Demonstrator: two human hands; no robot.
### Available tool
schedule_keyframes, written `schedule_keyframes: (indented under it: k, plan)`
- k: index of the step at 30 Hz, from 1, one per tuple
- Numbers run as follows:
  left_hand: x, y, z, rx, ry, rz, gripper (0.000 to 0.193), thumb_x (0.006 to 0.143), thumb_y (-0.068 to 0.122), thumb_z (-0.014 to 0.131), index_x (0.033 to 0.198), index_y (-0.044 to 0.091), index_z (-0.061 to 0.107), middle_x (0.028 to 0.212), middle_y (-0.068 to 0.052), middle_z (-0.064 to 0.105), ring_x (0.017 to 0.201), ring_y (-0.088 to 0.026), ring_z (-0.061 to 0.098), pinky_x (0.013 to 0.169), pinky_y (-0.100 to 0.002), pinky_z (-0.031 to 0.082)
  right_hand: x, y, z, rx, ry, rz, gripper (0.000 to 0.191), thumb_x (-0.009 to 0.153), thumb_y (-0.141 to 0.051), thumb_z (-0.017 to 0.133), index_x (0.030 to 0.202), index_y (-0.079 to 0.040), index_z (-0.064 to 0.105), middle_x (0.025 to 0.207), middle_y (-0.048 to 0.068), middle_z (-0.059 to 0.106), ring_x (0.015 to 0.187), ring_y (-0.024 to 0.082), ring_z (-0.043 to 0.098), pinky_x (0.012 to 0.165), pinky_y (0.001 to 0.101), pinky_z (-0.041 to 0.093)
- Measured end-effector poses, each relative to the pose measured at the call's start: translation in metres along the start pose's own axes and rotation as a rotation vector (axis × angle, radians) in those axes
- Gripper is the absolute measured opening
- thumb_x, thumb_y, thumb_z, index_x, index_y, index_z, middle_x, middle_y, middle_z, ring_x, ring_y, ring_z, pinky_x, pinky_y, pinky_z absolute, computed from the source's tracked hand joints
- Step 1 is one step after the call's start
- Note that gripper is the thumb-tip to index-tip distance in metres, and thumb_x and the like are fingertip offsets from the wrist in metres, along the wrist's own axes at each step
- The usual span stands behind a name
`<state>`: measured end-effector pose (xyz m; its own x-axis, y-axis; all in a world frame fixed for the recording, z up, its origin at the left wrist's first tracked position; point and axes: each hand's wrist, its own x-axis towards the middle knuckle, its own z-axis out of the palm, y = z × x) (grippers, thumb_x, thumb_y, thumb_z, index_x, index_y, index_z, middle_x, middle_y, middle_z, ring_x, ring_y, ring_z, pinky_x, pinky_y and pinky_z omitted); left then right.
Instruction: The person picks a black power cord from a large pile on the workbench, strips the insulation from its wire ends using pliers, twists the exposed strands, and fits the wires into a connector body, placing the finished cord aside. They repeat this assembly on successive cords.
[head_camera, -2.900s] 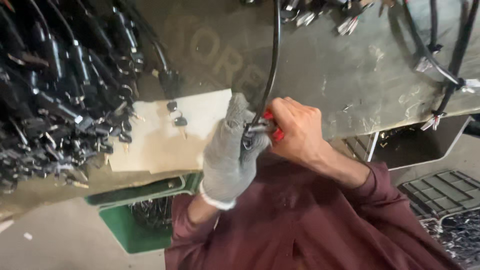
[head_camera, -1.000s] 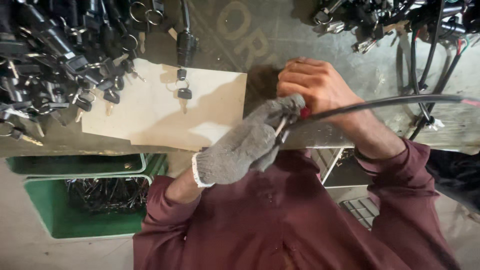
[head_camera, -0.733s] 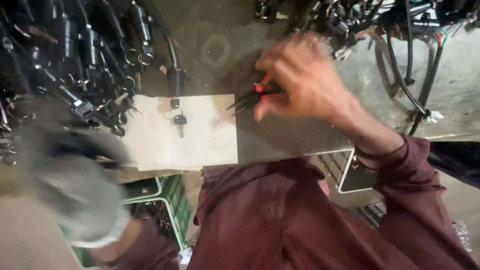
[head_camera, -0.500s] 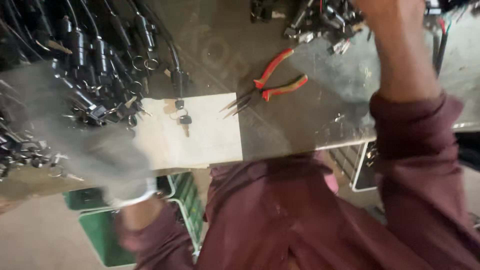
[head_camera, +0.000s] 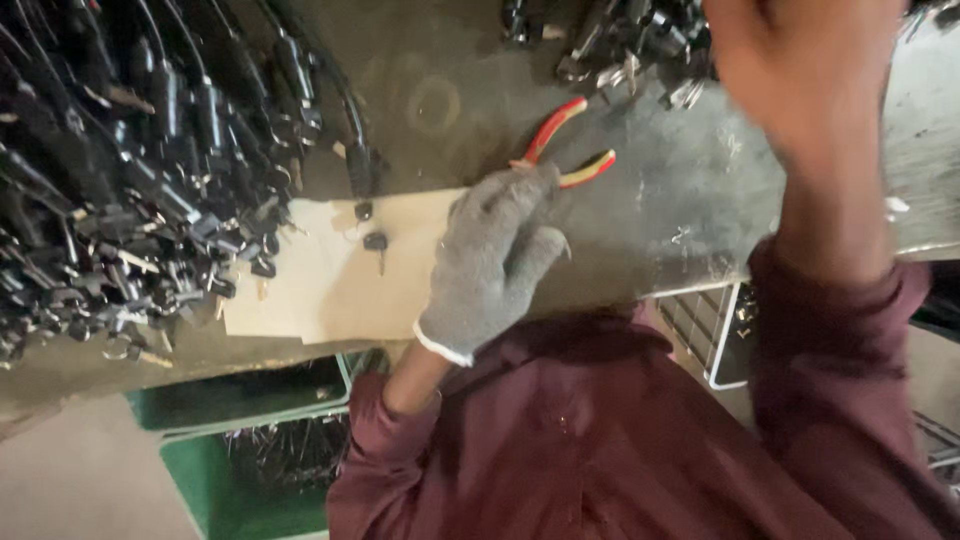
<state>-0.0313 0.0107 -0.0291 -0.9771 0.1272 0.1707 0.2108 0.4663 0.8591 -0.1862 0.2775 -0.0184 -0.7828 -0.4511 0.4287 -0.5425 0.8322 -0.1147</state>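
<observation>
My left hand, in a grey knit glove, lies on the metal table with its fingers curled over the nose of the red-and-yellow-handled pliers. The handles stick out beyond my fingertips. My bare right hand is raised at the top right, blurred, above the table's far side; I cannot see whether it holds anything. A small black-headed key rests on a beige sheet just left of my gloved hand.
A big heap of black cables with plugs and keys covers the left of the table. More connectors lie at the top. A green crate holding cables stands under the table edge, with a white wire basket to the right.
My right hand let go of the pliers, left them on the table and rose to the top right. My gloved left hand swung out left, then came back onto the pliers.
</observation>
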Motion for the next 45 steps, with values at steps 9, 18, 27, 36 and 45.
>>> schedule_keyframes:
  k: [9,18,27,36,45]
  plan:
    - [-0.005,0.011,0.047,-0.354,-0.138,-0.316,0.032,0.106,0.017,0.057,0.136,0.009,0.062,0.116,-0.011,0.074,0.111,-0.027,0.074,0.094,-0.035,0.058,-0.052,-0.129,0.000,1.616,0.146,0.640,0.022,0.119,-0.022,0.049,0.106,-0.004,0.049,0.093,0.004,0.054,0.085,0.016,0.056,0.086,0.0343,0.045]
    - [-0.013,-0.009,0.053,-0.866,0.177,-0.346,0.029,0.109,0.024,0.060,0.131,0.005,0.062,0.092,-0.008,0.066,0.083,-0.016,0.062,0.080,-0.031,0.055,-0.070,-0.164,-0.031,1.864,-0.079,0.106,0.016,0.110,-0.023,0.058,0.108,-0.007,0.061,0.082,0.007,0.064,0.073,0.025,0.066,0.065,0.0368,0.053]
    - [-0.013,0.023,-0.010,-1.378,0.534,-0.039,0.033,0.109,0.035,0.062,0.120,0.005,0.062,0.098,-0.007,0.065,0.090,-0.018,0.062,0.086,-0.034,0.053,-0.051,-0.165,-0.040,0.598,-0.218,-0.102,0.020,0.086,-0.018,0.077,0.095,-0.005,0.065,0.068,0.002,0.056,0.056,0.022,0.059,0.051,0.0375,0.043]
    - [-0.023,0.030,0.006,-1.030,0.133,-0.135,0.029,0.107,0.027,0.069,0.096,0.000,0.067,0.091,-0.010,0.066,0.084,-0.020,0.061,0.077,-0.031,0.049,-0.053,-0.123,-0.048,0.581,0.000,-0.054,0.047,0.099,-0.046,0.055,0.102,0.001,0.061,0.102,0.015,0.066,0.092,0.035,0.063,0.082,0.0467,0.048]
    - [-0.029,0.041,0.039,-0.671,-0.356,0.037,0.025,0.098,0.012,0.060,0.121,0.003,0.062,0.089,-0.009,0.070,0.080,-0.026,0.072,0.070,-0.036,0.057,-0.036,-0.087,-0.067,2.355,-0.308,0.281,0.062,0.106,-0.063,0.026,0.077,-0.018,0.057,0.082,-0.001,0.064,0.079,0.024,0.060,0.082,0.0453,0.041]
